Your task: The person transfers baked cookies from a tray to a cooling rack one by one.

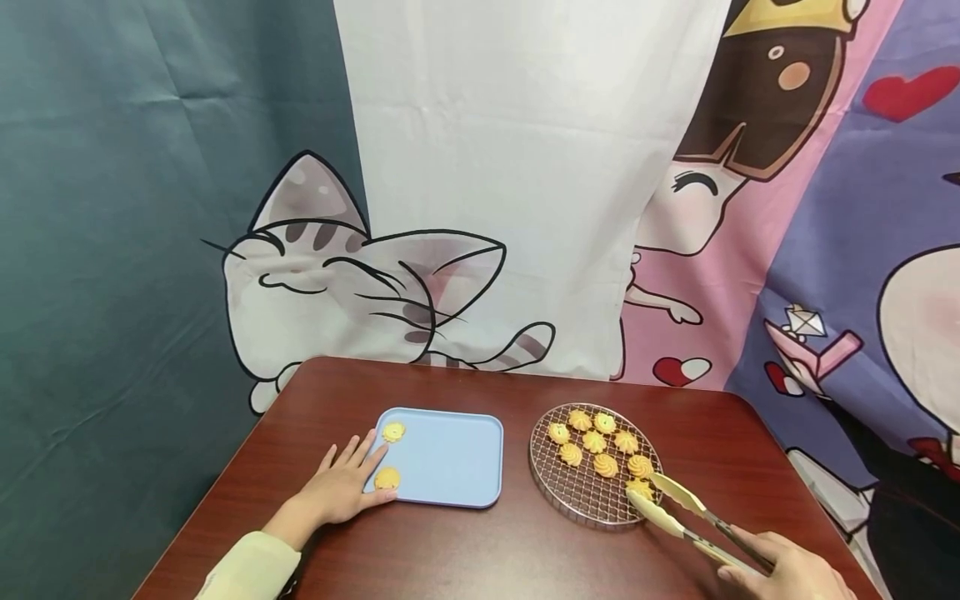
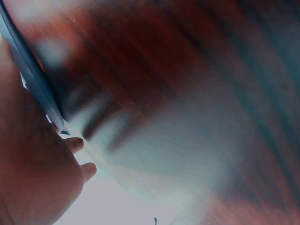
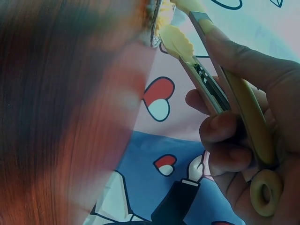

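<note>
My left hand (image 1: 337, 490) lies with spread fingers over the left edge of a light blue tray (image 1: 457, 462). Two butter cookies sit on that side of the tray, one at the back (image 1: 393, 431) and one near my thumb (image 1: 387, 478). In my right hand (image 1: 798, 571) is a pair of tongs (image 3: 246, 110) with pale yellow tips and handles. Its tips stand on either side of a cookie (image 1: 639, 487) at the front right of a round wire rack (image 1: 562, 487); whether they touch it, I cannot tell. Several more swirled cookies (image 1: 594, 442) rest on the rack.
Tray and rack stand side by side on a dark red-brown wooden table (image 1: 420, 550), the rack to the right. Behind the table hangs a printed cloth (image 1: 525, 167) with a cartoon cat and figures.
</note>
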The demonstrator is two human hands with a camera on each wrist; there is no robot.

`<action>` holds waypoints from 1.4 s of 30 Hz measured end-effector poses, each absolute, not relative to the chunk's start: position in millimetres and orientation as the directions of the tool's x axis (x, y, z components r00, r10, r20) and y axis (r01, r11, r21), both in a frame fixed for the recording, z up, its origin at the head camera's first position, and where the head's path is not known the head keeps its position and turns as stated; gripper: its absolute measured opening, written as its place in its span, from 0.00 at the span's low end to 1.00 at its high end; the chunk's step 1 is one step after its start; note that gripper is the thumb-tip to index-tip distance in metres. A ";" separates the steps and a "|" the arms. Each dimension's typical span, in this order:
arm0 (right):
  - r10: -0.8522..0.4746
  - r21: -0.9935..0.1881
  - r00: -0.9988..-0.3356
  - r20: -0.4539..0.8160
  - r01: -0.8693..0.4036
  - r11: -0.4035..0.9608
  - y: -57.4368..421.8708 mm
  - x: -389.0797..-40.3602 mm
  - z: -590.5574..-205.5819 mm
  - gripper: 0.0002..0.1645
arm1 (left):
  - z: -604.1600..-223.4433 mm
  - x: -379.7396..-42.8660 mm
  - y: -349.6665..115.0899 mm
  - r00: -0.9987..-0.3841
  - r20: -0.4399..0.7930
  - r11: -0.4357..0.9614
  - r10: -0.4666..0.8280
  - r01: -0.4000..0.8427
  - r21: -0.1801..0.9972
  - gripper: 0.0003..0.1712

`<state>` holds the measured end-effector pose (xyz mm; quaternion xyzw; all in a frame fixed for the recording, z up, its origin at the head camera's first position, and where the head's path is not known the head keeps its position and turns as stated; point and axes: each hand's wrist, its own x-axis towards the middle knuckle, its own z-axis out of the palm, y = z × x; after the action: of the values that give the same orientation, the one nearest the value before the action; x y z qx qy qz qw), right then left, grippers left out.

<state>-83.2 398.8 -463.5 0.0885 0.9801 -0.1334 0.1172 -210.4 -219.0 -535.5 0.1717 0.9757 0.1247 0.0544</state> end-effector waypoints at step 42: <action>-0.126 -0.348 -0.952 0.278 -0.223 0.911 280.4 -125.2 -459.5 0.37 | -533.4 -207.8 -219.5 -0.935 -0.070 0.912 0.348 0.321 0.254 0.52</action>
<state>-125.2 280.4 -459.5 -0.0901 0.9693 -0.1914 -0.1257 -207.8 -219.5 -533.4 0.1715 0.9762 0.1201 0.0571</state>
